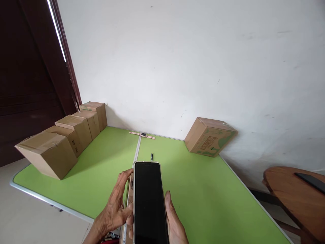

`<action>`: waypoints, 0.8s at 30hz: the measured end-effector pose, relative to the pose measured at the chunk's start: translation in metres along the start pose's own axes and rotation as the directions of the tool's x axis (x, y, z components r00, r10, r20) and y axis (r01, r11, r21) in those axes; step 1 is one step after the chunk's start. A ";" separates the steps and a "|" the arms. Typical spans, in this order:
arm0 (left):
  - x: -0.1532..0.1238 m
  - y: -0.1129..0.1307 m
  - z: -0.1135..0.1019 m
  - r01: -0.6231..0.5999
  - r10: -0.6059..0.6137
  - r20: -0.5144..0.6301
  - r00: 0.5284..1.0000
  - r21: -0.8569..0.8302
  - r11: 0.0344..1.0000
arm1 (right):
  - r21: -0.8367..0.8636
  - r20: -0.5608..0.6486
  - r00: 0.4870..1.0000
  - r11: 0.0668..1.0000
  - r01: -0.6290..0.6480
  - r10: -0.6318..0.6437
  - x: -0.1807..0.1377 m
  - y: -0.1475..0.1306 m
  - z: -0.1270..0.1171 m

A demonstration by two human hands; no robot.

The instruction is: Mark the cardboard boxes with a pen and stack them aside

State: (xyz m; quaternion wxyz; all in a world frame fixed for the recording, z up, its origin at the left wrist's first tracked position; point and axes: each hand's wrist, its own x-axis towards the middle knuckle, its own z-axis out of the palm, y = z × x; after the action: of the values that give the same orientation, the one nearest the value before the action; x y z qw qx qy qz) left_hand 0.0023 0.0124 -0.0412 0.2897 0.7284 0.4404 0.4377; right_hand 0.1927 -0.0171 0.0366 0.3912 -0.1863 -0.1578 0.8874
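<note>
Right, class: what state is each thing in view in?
Black-fronted phone in clear case: screen dark
Watch with pink strap: unbuckled, laid flat, screen dark
Five brown cardboard boxes, left: closed
Brown cardboard box, right: closed
Green rectangular table: unfolded
Dark brown wooden door: cannot tell

The left hand (114,206), fingers bent, holds the phone (149,203) from its left; the right hand (175,222), thumb raised, along its right edge.
</note>
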 end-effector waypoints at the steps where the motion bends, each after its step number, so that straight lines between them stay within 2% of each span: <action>1: -0.001 0.000 0.000 0.015 -0.015 0.007 1.000 -0.013 1.000 | -0.012 -0.009 1.000 1.000 -0.006 0.006 -0.001 0.000 0.000; 6: -0.004 -0.004 0.003 -0.005 0.005 0.002 1.000 -0.065 0.998 | -0.014 -0.151 0.989 1.000 -0.009 0.007 -0.007 0.000 0.002; 9: -0.006 -0.006 0.002 0.025 -0.025 0.006 1.000 -0.085 0.996 | -0.043 -0.219 0.975 0.999 0.016 -0.025 -0.009 0.001 0.004; 17: -0.009 -0.006 0.001 0.095 -0.091 0.055 0.994 -0.070 0.993 | -0.002 -0.123 0.992 1.000 -0.007 0.007 -0.008 0.005 0.008; 21: 0.000 0.007 0.001 0.042 -0.042 0.010 0.999 -0.069 0.997 | -0.027 -0.190 0.982 1.000 -0.015 0.009 -0.011 0.005 0.002; 24: 0.010 0.022 -0.004 0.057 -0.058 -0.017 0.998 -0.062 0.996 | -0.108 -0.270 0.958 0.992 0.065 -0.092 -0.016 -0.001 -0.003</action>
State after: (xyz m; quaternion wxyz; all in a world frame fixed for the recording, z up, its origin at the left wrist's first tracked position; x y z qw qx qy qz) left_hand 0.0090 0.0113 -0.0179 0.3205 0.7019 0.4502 0.4494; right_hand 0.2048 -0.0281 0.0379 0.4345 -0.3200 -0.1528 0.8279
